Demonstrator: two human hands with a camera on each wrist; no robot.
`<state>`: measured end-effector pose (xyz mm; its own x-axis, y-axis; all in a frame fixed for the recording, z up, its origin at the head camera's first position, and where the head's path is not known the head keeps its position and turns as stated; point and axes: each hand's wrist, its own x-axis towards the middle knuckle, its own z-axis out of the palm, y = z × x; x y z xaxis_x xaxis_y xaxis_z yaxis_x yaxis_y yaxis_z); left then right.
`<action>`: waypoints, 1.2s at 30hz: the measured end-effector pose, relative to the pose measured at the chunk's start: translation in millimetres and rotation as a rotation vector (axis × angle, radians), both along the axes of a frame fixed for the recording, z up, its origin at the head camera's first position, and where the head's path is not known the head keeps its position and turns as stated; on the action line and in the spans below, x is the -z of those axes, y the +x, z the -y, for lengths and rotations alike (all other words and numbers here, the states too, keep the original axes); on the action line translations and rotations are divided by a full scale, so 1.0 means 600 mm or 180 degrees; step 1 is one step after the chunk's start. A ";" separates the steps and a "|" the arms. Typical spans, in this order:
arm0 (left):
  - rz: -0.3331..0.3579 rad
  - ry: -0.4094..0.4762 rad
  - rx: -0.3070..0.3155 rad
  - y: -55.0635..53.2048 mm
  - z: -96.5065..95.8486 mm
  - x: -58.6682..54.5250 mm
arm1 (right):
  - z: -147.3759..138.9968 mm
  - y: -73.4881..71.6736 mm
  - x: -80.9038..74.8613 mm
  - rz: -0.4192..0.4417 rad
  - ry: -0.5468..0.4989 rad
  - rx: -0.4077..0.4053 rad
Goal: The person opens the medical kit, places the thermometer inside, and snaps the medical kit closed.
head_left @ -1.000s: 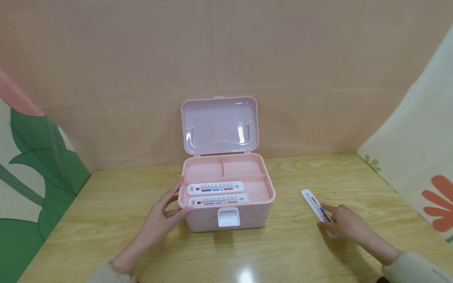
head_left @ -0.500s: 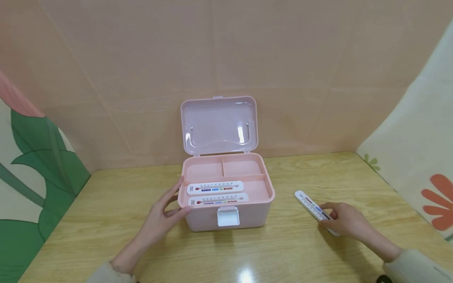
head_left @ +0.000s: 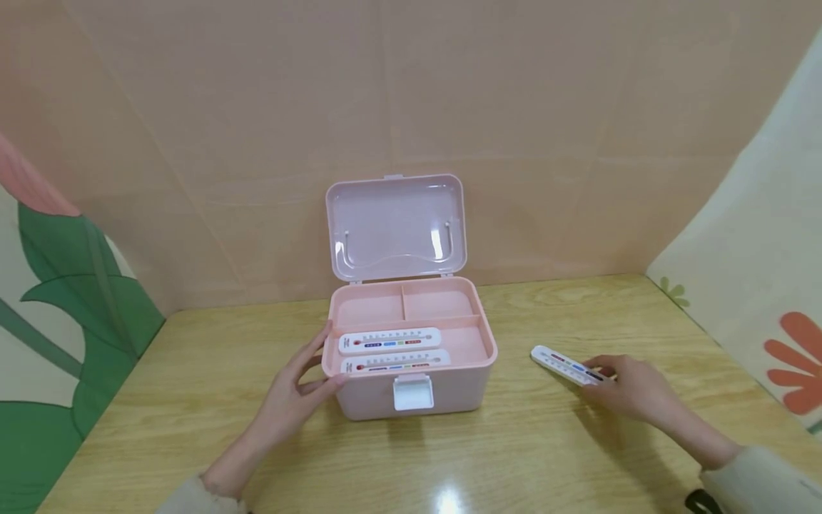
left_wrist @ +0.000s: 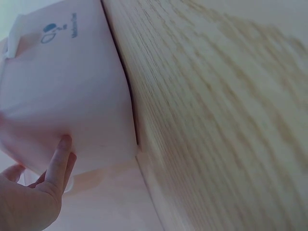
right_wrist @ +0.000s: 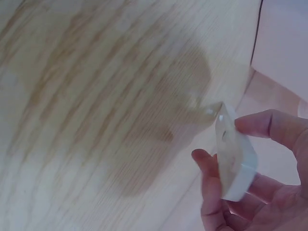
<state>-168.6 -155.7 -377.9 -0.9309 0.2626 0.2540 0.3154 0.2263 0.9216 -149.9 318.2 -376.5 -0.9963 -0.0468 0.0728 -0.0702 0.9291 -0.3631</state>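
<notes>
A pink medicine box (head_left: 452,391) stands on the table with its lid (head_left: 396,228) raised. In its front compartment lie a white thermometer (head_left: 389,342) and, before it, a second thermometer (head_left: 397,362). My left hand (head_left: 289,396) rests on the box's left side, thumb at the front corner and fingers (left_wrist: 58,161) mostly straight along the wall. To the right of the box, my right hand (head_left: 632,389) pinches the near end of a third thermometer (head_left: 560,363), tilted over the table. In the right wrist view, thumb and fingers grip the thermometer's edges (right_wrist: 233,159).
Two back compartments (head_left: 439,296) of the box hold nothing. A white latch (head_left: 413,392) hangs at the box's front. Behind the wooden table (head_left: 546,464) rises a pinkish cloth backdrop (head_left: 565,143); patterned cloth (head_left: 764,285) stands at the right.
The third thermometer, first lying on the table under my right fingers, is now gripped, tilted up and swung so its far end points more to the left. My left hand stays put.
</notes>
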 end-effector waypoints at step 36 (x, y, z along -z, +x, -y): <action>0.0055 -0.0061 -0.0074 0.004 0.000 -0.001 | 0.032 0.016 -0.031 -0.0428 -0.0306 0.0060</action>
<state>-166.4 -155.4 -377.0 -0.9410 0.2456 0.2329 0.2938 0.2509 0.9223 -140.1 298.9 -358.1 -0.9778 -0.0145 0.2088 -0.1070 0.8922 -0.4388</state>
